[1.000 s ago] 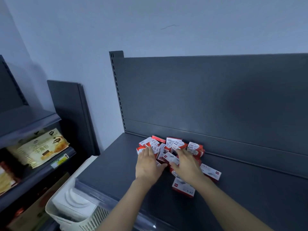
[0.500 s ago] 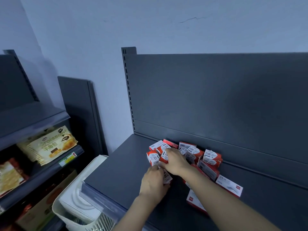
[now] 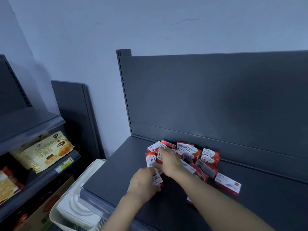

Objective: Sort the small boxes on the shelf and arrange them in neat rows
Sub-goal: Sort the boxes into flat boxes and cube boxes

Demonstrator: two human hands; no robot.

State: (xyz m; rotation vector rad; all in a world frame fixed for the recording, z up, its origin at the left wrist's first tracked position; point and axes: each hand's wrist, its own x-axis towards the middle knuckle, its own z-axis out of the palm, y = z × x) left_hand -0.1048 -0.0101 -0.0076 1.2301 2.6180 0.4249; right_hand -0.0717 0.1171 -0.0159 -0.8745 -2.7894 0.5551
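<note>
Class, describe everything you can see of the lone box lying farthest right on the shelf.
The lone box is a small flat carton, apparently cardboard, with a white top face, red sides and a small red logo patch. "24/6" is printed on top. It lies flat and closed on the dark grey shelf, right of the jumbled pile, seemingly apart from it. Neither hand touches it.
</note>
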